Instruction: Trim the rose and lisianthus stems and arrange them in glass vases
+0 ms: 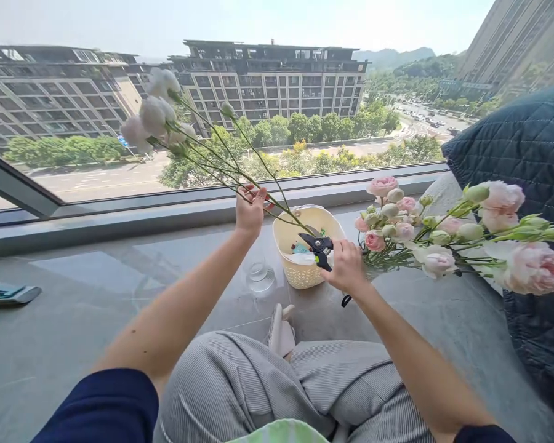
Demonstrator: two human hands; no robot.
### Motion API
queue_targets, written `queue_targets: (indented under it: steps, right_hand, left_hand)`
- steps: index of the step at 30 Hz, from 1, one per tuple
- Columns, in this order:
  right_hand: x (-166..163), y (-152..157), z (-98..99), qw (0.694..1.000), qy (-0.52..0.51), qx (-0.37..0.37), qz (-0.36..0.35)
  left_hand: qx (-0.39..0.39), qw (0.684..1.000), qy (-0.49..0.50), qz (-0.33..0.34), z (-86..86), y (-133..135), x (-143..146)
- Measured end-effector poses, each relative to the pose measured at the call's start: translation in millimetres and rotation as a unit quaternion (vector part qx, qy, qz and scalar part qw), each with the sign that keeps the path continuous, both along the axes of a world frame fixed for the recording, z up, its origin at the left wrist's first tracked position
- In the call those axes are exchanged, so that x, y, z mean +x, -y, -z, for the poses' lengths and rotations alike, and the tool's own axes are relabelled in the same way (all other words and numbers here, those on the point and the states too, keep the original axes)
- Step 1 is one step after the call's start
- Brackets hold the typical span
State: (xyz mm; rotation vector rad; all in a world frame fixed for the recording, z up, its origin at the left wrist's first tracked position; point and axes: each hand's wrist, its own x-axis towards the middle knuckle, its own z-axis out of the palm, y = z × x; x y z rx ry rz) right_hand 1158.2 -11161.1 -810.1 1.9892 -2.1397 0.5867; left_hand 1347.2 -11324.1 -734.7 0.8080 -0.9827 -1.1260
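My left hand [252, 208] is closed around the green stems of a branching spray of pale flowers [154, 115], whose blooms point up and left. In my right hand [347, 266] are black pruning shears [321, 243], their blades at the lower end of the stems. Both the stem ends and the shears are over a cream wastebasket [302, 280] with bits of litter inside. Whether the blades touch the stem I cannot tell. To the right of my right hand lies a bunch of pink and white flowers [404, 231] with buds.
A clear glass vase [260, 277] stands on the grey tiled floor [120, 295], left of the wastebasket. A dark quilted cover [512, 141] is at the right. At far left lies a flat teal object [7, 292]. A large window runs along the front.
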Motion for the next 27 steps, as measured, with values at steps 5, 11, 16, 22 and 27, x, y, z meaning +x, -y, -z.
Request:
queue_targets:
  steps: [5,11,16,22,27]
  right_hand:
    - [3,6,3.3,1.0,-0.011,0.009,0.012]
    - [7,10,4.8,0.999,-0.015,0.034,0.001]
    - [6,11,6.7,0.999,-0.016,0.036,-0.012]
    - [9,11,4.3,0.999,-0.014,0.028,-0.01]
    - [12,11,1.9,0.999,-0.023,0.036,-0.011]
  left_hand:
    - [0.026,1.0,0.004,0.005,-1.2,-2,0]
    - [0.08,0.997,-0.017,0.008,2.6,-2,-1]
    - [0.107,0.994,-0.025,0.013,10.3,4,4]
    - [0.116,0.993,-0.034,0.013,19.3,8,5]
    - [0.12,0.992,-0.031,0.026,21.1,5,2]
